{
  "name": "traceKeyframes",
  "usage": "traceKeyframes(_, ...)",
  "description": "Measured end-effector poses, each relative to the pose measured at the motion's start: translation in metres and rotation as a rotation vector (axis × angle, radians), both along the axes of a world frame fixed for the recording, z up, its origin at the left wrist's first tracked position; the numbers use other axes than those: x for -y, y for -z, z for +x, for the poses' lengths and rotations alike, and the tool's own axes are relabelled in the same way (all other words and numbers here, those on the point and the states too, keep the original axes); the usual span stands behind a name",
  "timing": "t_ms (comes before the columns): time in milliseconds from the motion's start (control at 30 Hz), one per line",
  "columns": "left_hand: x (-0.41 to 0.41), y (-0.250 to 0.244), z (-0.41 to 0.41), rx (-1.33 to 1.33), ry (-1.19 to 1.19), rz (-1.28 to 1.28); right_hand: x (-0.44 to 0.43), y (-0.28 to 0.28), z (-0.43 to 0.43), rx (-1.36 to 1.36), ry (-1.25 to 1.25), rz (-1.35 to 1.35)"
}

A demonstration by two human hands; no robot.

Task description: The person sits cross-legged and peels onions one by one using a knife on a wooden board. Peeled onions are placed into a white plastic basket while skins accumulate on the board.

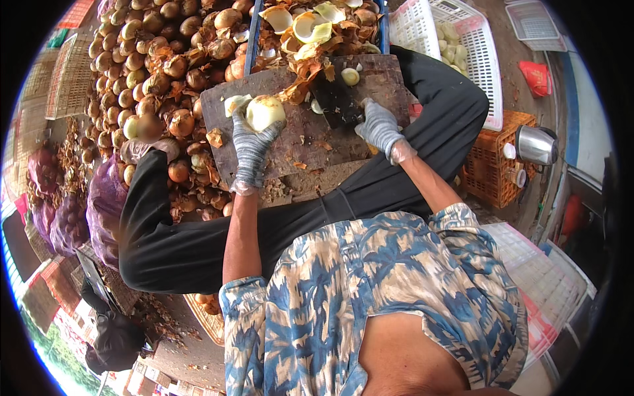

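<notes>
My left hand (255, 141), in a grey knitted glove, holds a mostly peeled white onion (266, 113) over the left part of a dark wooden board (292, 143). A pale piece of onion peel (233, 105) shows beside its fingers. A broad, dark cleaver blade (339, 101) lies low over the board's right half. My gloved right hand (380, 127) is closed at the blade's near end; the fingers hide most of the handle. Beyond the blade sits a small cut piece of onion (350, 76). Dry brown skins (297, 89) hang onto the board's far edge.
A blue-rimmed bin (252, 39) of peelings stands beyond the board. Unpeeled onions (158, 74) heap up at the left, near purple mesh sacks (104, 213). At the right are a white basket (488, 64) with peeled onions and an orange crate (495, 168) beside a metal kettle (536, 144).
</notes>
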State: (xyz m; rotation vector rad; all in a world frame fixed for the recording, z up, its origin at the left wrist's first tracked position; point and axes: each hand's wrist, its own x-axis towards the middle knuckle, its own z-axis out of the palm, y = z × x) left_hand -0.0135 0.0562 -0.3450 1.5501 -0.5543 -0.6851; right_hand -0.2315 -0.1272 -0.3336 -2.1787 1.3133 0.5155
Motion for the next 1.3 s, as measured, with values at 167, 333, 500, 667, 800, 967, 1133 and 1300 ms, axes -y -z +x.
traceKeyframes(167, -0.001, -0.004, 0.003, -0.064, 0.011, 0.026, 0.002, 0.0, -0.015, 0.678, 0.638, 0.579)
traceKeyframes(333, -0.002, -0.006, 0.005, 0.004, 0.019, 0.08, -0.011, -0.026, -0.015, 0.424, -0.052, -0.364)
traceKeyframes(500, -0.001, -0.003, 0.007, -0.068, -0.003, 0.21, -0.036, -0.056, -0.007, 0.652, -0.176, -0.353)
traceKeyframes(667, 0.0, -0.004, 0.006, -0.177, 0.012, 0.145, -0.047, -0.056, 0.006, 0.641, -0.404, -0.322)
traceKeyframes(800, -0.004, -0.008, 0.007, -0.124, 0.064, 0.168, -0.039, -0.053, 0.017, 0.489, -0.499, -0.182)
traceKeyframes(967, -0.01, -0.009, 0.007, -0.169, 0.071, 0.147, -0.027, -0.051, 0.024, 0.447, -0.443, 0.067)
traceKeyframes(1133, -0.012, -0.006, 0.0, -0.301, 0.047, 0.004, -0.059, -0.026, 0.022, 0.597, -0.287, -0.013)
traceKeyframes(1300, -0.016, -0.007, -0.006, -0.637, -0.012, -0.044, -0.041, -0.012, 0.023, 0.766, -0.23, 0.313)
